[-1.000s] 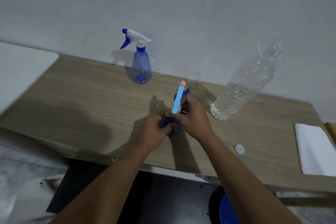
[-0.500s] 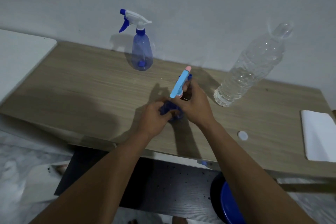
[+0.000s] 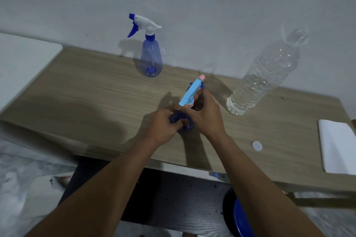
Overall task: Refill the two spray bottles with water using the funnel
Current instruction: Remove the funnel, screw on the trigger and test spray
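A dark blue spray bottle [image 3: 183, 121] stands mid-table, mostly hidden by my hands. My left hand [image 3: 163, 123] grips its body. My right hand [image 3: 204, 115] grips its light blue spray head [image 3: 189, 93], which has a pink tip and is tilted. A second spray bottle [image 3: 151, 57], translucent blue with a white and blue trigger head, stands upright near the wall. A large clear water bottle [image 3: 265, 75], uncapped and part full, stands to the right. No funnel is visible.
The wooden table [image 3: 96, 92] runs against a white wall. A white bottle cap [image 3: 256, 145] lies near the front edge, a folded white cloth [image 3: 337, 146] at the far right. A white surface [image 3: 23, 59] adjoins on the left. A blue bucket [image 3: 240, 219] sits below.
The view has shifted slightly; both hands stay on the near spray bottle, and the spray head has tilted a little more to the right.
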Tool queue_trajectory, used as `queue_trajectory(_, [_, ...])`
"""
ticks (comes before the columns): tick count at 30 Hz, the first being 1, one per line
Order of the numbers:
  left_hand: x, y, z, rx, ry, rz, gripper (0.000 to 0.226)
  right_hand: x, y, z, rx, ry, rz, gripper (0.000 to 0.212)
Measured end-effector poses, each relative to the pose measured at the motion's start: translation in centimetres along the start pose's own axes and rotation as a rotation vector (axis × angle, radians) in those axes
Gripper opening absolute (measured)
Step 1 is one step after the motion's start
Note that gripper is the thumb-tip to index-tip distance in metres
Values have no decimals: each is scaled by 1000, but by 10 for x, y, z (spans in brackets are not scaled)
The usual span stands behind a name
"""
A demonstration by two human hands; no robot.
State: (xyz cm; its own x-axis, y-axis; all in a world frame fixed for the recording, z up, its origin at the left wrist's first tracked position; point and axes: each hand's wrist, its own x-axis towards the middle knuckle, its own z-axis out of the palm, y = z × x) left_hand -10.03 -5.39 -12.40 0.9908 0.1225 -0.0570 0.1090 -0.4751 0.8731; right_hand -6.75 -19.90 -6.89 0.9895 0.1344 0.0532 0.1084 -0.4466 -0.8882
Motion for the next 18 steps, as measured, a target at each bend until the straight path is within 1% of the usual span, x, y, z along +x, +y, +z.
queue_trajectory(1, [-1, 2, -1, 6, 0, 15, 35, -1, 1, -1, 13, -12, -16, 35])
queue_trajectory(3, [-4, 6, -3, -30, -3, 60, 34, -3, 1, -3, -6, -43, -90, 19])
queue_trajectory(5, [-7, 10, -4, -77, -14, 59, 35, -2, 2, -4, -56, -51, -124, 12])
queue_trajectory(7, [-6, 8, -3, -129, -16, 31, 35, -1, 2, -4, -65, -47, -88, 10])
queue_trajectory(9, [-4, 3, -2, -156, -33, 5, 41, -1, 1, -4, -43, -62, -53, 16])
queue_trajectory(11, [-3, 1, -1, -148, -33, 7, 41, -2, 0, -3, -31, -56, -30, 23])
queue_trajectory(13, [-2, 3, -2, -141, -39, 19, 37, -2, 0, -1, -25, -6, 0, 27])
queue_trajectory(15, [-2, 2, -3, -148, -41, 14, 39, -5, -1, 2, -13, 35, 18, 29])
queue_trajectory(16, [-2, 2, -3, -156, -37, 7, 44, -7, -2, 4, 1, 36, 8, 28])
queue_trajectory(18, [-3, 1, -3, -192, -45, 10, 50, -12, -1, 5, 46, 17, -42, 16])
